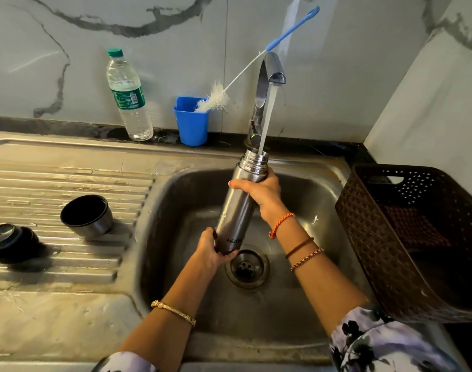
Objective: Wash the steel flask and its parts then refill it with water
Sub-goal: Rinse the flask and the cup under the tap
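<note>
Holding the tall brushed-steel flask tilted over the steel sink basin, both grips were closed around it: right hand wrapped near the neck, left hand cupping the base. Water ran from the chrome tap into its open mouth. Steel cup-lid and black stopper sat on the ribbed drainboard.

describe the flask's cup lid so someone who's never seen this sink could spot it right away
Start at the ribbed steel draining board left of the sink basin. Two flask parts sit on it; the steel cup with the black lining is the one nearer the basin, tipped with its open mouth showing. The black stopper with the shiny steel top beside it is flatter and closed.
</note>
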